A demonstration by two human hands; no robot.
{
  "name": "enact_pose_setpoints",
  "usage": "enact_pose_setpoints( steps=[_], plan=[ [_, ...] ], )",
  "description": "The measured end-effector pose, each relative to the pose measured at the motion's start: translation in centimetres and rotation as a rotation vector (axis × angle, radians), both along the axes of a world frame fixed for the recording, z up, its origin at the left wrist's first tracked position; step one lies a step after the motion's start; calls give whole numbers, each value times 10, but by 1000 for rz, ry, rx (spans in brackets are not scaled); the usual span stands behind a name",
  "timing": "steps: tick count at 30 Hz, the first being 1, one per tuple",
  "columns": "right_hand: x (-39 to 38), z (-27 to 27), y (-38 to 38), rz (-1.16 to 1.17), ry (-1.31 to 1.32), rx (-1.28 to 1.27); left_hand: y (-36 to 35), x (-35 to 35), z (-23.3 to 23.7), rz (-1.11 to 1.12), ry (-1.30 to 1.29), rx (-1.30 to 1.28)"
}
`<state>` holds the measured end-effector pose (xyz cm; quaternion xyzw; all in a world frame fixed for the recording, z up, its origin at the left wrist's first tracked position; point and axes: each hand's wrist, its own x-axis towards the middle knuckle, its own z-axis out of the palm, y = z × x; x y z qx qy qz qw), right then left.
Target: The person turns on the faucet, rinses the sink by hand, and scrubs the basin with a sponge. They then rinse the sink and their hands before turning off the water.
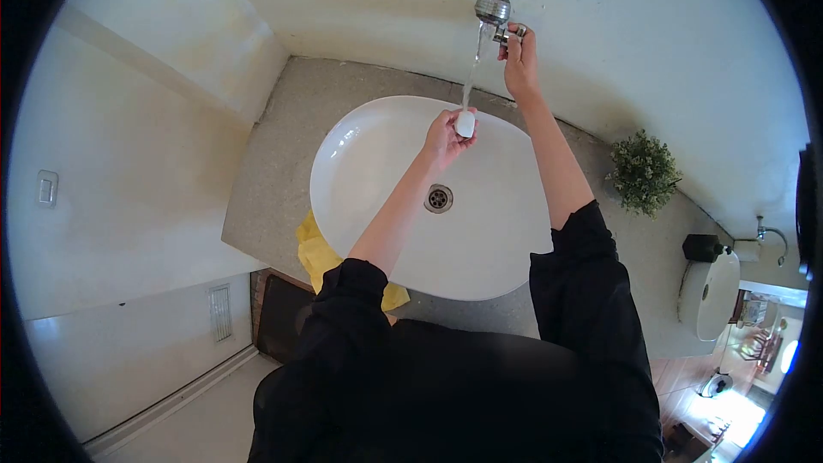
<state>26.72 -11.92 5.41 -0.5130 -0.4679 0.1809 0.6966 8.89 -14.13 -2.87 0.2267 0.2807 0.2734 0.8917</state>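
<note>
Water runs from the wall-mounted faucet (493,7) in a stream toward my left hand (444,139). That hand is closed around a small white rounded block that looks like a bar of soap (465,124), above the upper part of the white oval sink (506,240). Up at the faucet, my right hand (520,64) has its fingers wrapped on the small metal faucet handle (512,35). The round metal drain (438,198) shows uncovered in the basin below my left hand.
A yellow cloth (319,253) hangs over the counter (274,180) edge at the left of the sink. A bushy green plant (645,172) stands on the right. Farther right are a black dispenser (703,247) and a second sink (724,291).
</note>
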Motion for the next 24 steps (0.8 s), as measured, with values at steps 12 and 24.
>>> enact_pose_setpoints(
  steps=[12,24],
  plan=[
    [-1,3,-2,-23,-15,-63,-11,-8,-35,-73,-10,62],
    [-62,-58,-84,-290,-263,-261,-58,-53,-49,-56,753,1198]
  ],
)
